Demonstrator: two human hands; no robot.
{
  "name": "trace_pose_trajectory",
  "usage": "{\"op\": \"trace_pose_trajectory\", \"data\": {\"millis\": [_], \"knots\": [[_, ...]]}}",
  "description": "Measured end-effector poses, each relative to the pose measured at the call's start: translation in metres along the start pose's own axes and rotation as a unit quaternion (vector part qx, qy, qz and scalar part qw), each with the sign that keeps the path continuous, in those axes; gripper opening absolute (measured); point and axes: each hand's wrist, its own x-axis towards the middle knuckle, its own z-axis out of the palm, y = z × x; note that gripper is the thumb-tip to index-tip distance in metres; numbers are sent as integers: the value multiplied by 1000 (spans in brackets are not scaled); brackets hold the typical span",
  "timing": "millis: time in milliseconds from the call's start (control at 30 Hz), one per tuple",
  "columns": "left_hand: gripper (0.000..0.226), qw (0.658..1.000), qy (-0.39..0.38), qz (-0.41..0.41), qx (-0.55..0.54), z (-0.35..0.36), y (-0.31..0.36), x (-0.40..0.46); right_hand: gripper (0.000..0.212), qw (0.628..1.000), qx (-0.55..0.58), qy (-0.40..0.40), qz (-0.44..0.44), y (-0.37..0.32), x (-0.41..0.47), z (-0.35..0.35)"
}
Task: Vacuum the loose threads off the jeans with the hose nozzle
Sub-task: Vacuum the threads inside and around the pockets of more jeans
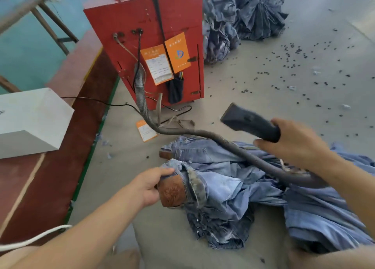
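Observation:
Crumpled light-blue jeans (223, 189) lie on the grey floor in front of me. My left hand (150, 185) grips the jeans at the waistband, where a brown patch (172, 193) shows. My right hand (294, 142) holds the dark hose nozzle (247, 120) in the air above and beyond the jeans, its flat mouth pointing left and away, clear of the fabric. The ribbed grey hose (233, 144) runs from the nozzle across the jeans to the red vacuum cabinet (154, 45).
Bundles of jeans (243, 14) are heaped at the back right. Dark scraps (294, 65) litter the floor on the right. A white box (30, 122) sits on a red-brown platform (56, 167) at left. An orange tag (145, 130) and cables lie near the cabinet.

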Motion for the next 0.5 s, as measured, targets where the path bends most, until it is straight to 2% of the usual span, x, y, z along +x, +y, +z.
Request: {"op": "trace_pose_trajectory", "data": {"millis": [100,200,267,333,400,433,500], "knots": [[34,998,-56,21,13,-8,6,4,36,1000,26,14,8,0,5,1],[46,979,-184,76,30,-2,8,-9,33,1000,20,2,-8,-2,6,3],[55,965,-240,102,35,1,9,-16,30,1000,18,0,-17,-3,4,4],[60,956,-272,104,18,1,11,-18,29,1000,19,-1,-13,-4,0,4],[44,952,-293,88,2,5,16,-21,31,1000,19,9,-7,-4,-4,4],[37,955,-288,77,-2,7,17,-22,33,1000,23,16,-5,-5,-5,4],[47,964,-260,58,1,9,15,-20,38,999,40,23,-5,-7,-7,4]]}}
